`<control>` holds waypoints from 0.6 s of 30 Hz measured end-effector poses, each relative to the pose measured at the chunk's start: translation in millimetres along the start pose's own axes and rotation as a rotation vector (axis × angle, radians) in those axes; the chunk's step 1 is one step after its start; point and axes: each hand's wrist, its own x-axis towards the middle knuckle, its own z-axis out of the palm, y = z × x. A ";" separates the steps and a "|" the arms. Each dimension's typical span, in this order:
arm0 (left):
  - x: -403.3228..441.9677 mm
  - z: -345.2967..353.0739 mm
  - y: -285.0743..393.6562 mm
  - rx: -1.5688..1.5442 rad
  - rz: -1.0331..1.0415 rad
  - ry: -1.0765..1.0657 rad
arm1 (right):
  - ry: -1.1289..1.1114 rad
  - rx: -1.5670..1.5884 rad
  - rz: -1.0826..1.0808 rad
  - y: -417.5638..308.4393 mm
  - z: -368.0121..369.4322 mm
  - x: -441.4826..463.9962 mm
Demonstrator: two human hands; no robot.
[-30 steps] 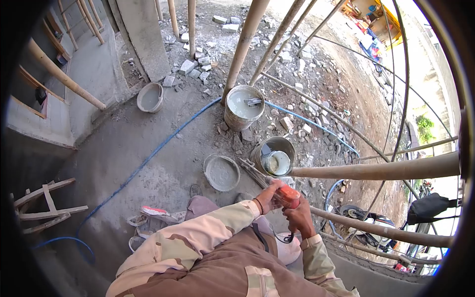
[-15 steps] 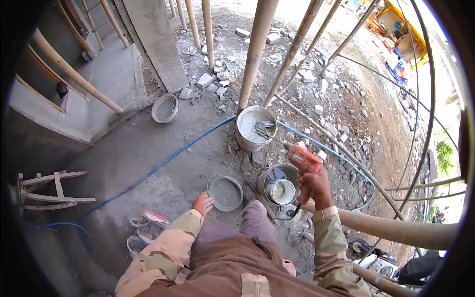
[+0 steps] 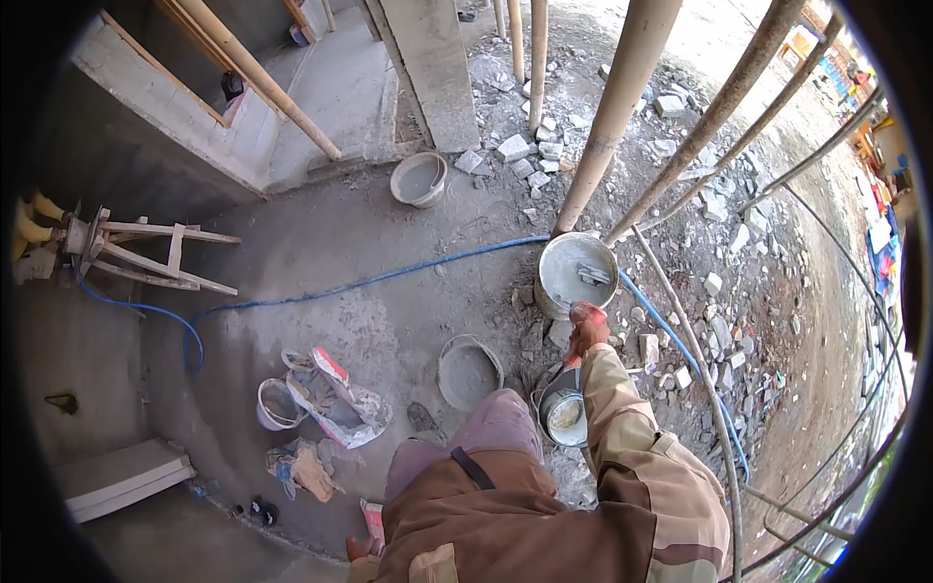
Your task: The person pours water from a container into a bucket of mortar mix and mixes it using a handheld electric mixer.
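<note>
My right hand [image 3: 585, 335] is closed around the red drill [image 3: 589, 310], mostly hidden behind my fingers. Its metal mixing paddle [image 3: 593, 275] lies in the grey slurry of the tall bucket [image 3: 546, 291]. Below that hand, a dark bucket [image 3: 540, 396] holds a smaller white pail [image 3: 567, 418], partly covered by my sleeve. A low pail of grey mortar [image 3: 469, 375] sits on the floor in front of my legs. At the lower edge, my left hand [image 3: 359, 550] is beside a red-and-white item [image 3: 373, 525]; its fingers are mostly hidden by my body.
A blue hose [image 3: 389, 275] crosses the floor behind the buckets. Bamboo poles [image 3: 622, 112] stand among broken blocks [image 3: 515, 148]. Leftward are a torn cement bag [image 3: 340, 403], a white bucket [image 3: 279, 404] and a wooden sawhorse [image 3: 175, 255]. Another person's yellow sleeve [image 3: 35, 228] shows far left.
My view has swung left. My left hand has dropped from beside the mortar pail to the lower edge. My right hand, still on the drill, has moved closer to the tall bucket.
</note>
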 end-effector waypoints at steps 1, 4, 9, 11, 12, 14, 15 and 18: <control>-2.0 -10.3 -23.7 0.033 -0.011 0.014 | -0.011 -0.009 0.001 0.8 1.8 -0.9; -5.4 -11.0 -71.6 0.151 -0.005 -0.010 | 0.029 0.020 -0.065 2.4 4.4 -2.5; 13.7 3.9 -86.6 0.141 0.037 -0.122 | 0.056 -0.350 -0.110 6.6 -15.6 17.3; 23.6 12.7 -74.6 0.026 0.039 -0.197 | 0.002 -0.690 -0.418 26.9 -29.1 55.9; 22.7 20.8 -58.4 -0.094 0.036 -0.268 | -0.008 -0.703 -0.422 21.7 -27.5 46.2; 42.8 14.3 -50.3 -0.270 -0.106 -0.293 | -0.014 -0.443 -0.218 -8.3 -22.9 4.6; 17.0 20.9 -23.8 -0.314 -0.227 -0.216 | 0.029 -0.474 -0.185 -30.5 -18.8 -28.2; 7.9 38.0 2.8 -0.331 -0.203 -0.158 | 0.054 -0.318 -0.196 -7.2 -36.1 5.6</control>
